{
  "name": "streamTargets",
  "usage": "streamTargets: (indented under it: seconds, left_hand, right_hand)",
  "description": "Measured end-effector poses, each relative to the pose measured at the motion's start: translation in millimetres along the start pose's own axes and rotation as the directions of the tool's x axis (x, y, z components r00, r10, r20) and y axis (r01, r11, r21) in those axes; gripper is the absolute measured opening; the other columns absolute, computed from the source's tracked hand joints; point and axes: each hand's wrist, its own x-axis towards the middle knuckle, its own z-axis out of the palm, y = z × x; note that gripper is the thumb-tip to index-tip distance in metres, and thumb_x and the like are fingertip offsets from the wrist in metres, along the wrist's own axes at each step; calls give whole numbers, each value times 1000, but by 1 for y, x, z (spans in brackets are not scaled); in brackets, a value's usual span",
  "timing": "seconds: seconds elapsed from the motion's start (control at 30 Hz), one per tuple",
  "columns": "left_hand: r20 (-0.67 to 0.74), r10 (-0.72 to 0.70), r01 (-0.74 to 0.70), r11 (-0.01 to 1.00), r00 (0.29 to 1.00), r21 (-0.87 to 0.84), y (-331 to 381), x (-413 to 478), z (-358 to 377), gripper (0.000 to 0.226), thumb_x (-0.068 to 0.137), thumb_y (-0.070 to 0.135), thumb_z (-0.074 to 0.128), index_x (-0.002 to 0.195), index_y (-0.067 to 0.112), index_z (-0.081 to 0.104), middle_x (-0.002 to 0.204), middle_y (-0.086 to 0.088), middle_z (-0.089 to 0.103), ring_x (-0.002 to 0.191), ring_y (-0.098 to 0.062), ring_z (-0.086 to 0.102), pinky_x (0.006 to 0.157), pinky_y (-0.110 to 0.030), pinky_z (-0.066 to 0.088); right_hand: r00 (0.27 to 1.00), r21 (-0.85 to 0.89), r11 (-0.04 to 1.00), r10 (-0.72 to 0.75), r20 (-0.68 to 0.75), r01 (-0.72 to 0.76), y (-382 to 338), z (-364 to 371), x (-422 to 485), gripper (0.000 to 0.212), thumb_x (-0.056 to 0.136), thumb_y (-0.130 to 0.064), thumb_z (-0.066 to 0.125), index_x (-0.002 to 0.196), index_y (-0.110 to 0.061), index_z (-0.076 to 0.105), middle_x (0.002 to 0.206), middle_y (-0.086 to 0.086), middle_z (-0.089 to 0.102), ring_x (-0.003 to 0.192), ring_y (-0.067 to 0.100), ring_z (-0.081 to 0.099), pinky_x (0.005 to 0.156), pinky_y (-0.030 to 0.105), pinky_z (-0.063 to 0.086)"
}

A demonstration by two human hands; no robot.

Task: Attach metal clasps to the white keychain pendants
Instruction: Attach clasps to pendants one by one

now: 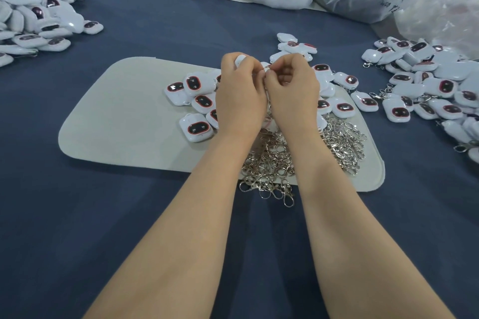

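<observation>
Blue-clothed table, grey mat at centre. Your left hand grips a white pendant above the mat; your right hand pinches a metal clasp against it. Loose clasps heaped on mat beneath your wrists.

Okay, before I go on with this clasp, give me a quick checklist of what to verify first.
1. Pendant secured: ok. The left hand grips a white pendant.
2. Clasp in hand: ok. The right hand pinches a metal clasp at its fingertips.
3. Clasp joined to the pendant: cannot tell. The fingers hide the joint.
4. More clasps in reach: ok. A clasp pile lies on the beige mat beneath the wrists.
5. More pendants in reach: ok. Several loose pendants lie on the mat beside the left hand.
</observation>
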Motion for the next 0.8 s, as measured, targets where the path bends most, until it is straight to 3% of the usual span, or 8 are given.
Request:
streamTargets:
  seconds: [0.23,0.4,0.5,0.8]
  left_hand:
    - [-9,-5,5,999,1000,33,0,0,-2,14,93,10,49,97,5,62,120,-8,49,90,-22,54,72,-30,40]
    - [-5,-22,22,1000,1000,10,0,1,-3,13,92,10,50,95,6,63,118,-7,50,91,-22,55,74,-33,42]
    - [-18,-1,1,1000,1000,-23,0,1,-3,12,92,9,51,93,5,63,115,-7,50,88,-20,55,75,-34,44]
    - [-39,1,-2,1000,999,-24,1,0,-3,12,92,7,51,92,4,62,113,-7,51,87,-19,54,74,-32,44]
  right_hand:
    - [997,-24,999,-37,61,39,0,-1,-1,15,83,0,56,83,-14,51,73,-10,53,65,6,48,71,22,46]
    - [996,-27,998,-57,72,60,1,-2,-1,15,83,0,56,83,-14,50,74,-7,54,65,7,48,68,19,43]
    - [999,60,998,-9,52,6,1,-1,-1,16,83,0,57,83,-15,51,74,-11,54,65,2,50,68,15,45]
    - [998,146,988,37,48,-44,2,2,0,28,82,3,58,75,-23,49,75,-9,57,69,7,54,70,17,47]
